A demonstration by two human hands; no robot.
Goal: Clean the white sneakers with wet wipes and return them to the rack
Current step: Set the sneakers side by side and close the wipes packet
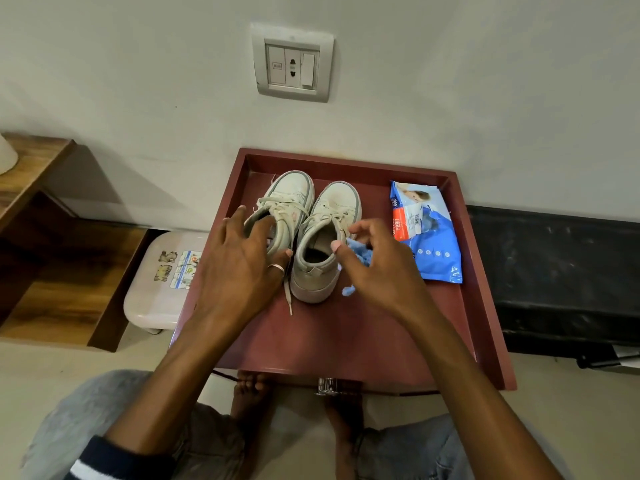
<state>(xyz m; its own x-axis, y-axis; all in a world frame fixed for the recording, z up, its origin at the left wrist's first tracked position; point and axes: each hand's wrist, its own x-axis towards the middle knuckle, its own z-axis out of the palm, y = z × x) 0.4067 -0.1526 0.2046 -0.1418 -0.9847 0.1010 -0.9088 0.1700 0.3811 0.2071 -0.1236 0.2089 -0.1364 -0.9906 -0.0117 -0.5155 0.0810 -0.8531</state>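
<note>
White lace-up sneakers (333, 207) stand side by side, touching, toes to the wall, in the back-left part of the dark red, raised-edge wooden tray (325, 337). Your left hand (239, 268) is spread and relaxed over the collar of the one nearer the tray's left edge, not closed on it so far as this view shows. Your right hand (384, 268) is curled around a crumpled blue wet wipe (362, 254) just beside the other shoe's heel. Because the shoes lean on each other, lifting one carelessly could tip its neighbour. The loose white lace (288, 299) trailing toward the tray's front could catch under your palm and drag the shoe. The bunched wipe may smear grime across the soiled toe caps rather than lift it, so unfold it first. By count there are two sneakers, one wipe in hand, one glossy blue wipes pack (427, 233) lying flat by the tray's right edge, and one tray.
</note>
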